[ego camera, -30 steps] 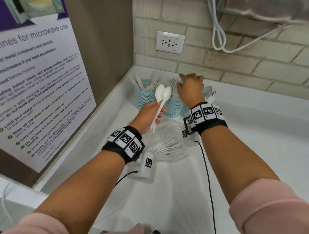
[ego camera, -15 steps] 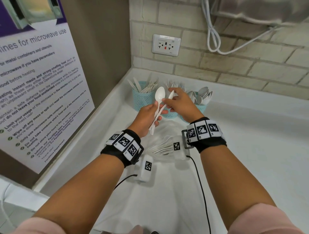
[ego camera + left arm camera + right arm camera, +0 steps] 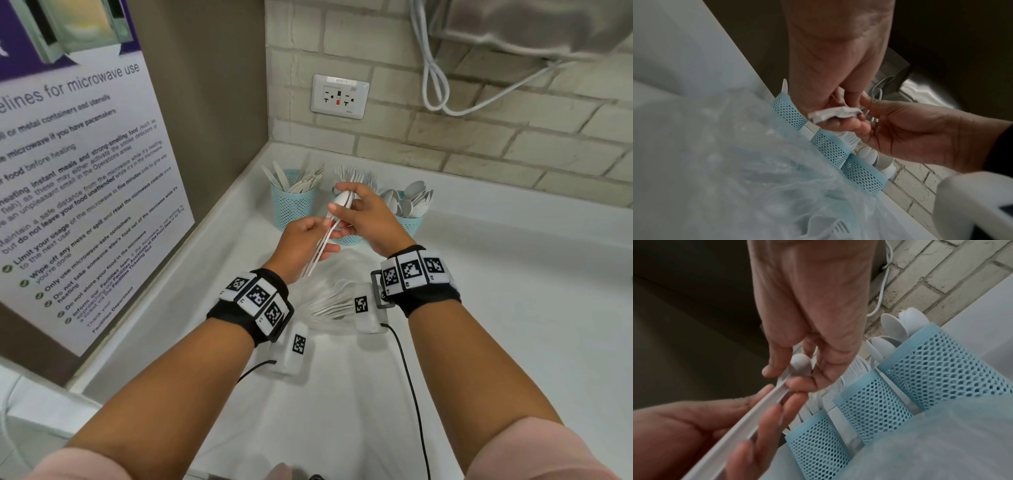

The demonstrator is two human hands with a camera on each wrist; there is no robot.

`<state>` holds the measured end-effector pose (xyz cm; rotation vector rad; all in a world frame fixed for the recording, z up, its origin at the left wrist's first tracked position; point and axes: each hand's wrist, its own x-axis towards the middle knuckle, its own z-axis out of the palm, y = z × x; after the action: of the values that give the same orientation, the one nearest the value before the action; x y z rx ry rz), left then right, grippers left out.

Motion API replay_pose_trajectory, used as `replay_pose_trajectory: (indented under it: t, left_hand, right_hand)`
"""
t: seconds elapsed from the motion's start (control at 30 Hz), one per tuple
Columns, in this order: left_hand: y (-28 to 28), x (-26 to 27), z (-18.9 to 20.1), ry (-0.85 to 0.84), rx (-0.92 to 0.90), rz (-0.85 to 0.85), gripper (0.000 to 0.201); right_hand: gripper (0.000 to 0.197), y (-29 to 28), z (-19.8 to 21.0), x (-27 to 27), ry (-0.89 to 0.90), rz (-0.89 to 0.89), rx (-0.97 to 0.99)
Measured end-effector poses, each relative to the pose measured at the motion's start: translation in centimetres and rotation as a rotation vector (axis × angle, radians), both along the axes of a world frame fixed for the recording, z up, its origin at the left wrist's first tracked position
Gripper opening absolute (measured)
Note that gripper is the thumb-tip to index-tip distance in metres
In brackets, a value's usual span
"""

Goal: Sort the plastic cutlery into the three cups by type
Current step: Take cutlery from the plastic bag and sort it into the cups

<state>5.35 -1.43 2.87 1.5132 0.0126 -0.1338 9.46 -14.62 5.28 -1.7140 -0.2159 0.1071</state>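
Observation:
Two white plastic spoons (image 3: pixel 339 202) are held stacked above the counter, in front of the cups. My left hand (image 3: pixel 325 236) holds their handles (image 3: pixel 756 410) between thumb and fingers. My right hand (image 3: pixel 342 202) pinches the bowls (image 3: pixel 800 365) from above. Three light-blue mesh cups stand in the back corner: the left cup (image 3: pixel 293 205) has knives, the middle cup (image 3: pixel 347 240) has forks and is partly hidden by my hands, and the right cup (image 3: pixel 411 222) has spoons (image 3: pixel 888 324). A clear plastic bag (image 3: pixel 329 301) with more white cutlery lies below my hands.
A side wall with a poster (image 3: pixel 68 192) stands close on the left. The brick back wall carries a socket (image 3: pixel 339 96) and white cables (image 3: pixel 435 78). The white counter (image 3: pixel 513 291) stretches to the right. Black cables (image 3: pixel 411 394) run from the wrist devices.
My right hand came back from the fork cup to the two spoons in my left hand and now pinches their bowls. The spoons' bowls have come together.

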Motion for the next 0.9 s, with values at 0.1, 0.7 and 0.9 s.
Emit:
replay_pose_trajectory:
  t: [0.1, 0.7, 0.9]
  left_hand:
    - [0.1, -0.1, -0.1, -0.003, -0.001, 0.011, 0.028]
    - [1.2, 0.2, 0.2, 0.105, -0.042, -0.148, 0.04]
    - [1.5, 0.6, 0.0, 0.149, -0.013, -0.122, 0.042]
  right_hand:
    - [0.04, 0.0, -0.1, 0.1, -0.012, 0.005, 0.002]
    - [0.043, 0.3, -0.8, 0.8, -0.021, 0.031, -0.019]
    - [0.03, 1.2, -0.1, 2.0, -0.143, -0.085, -0.141]
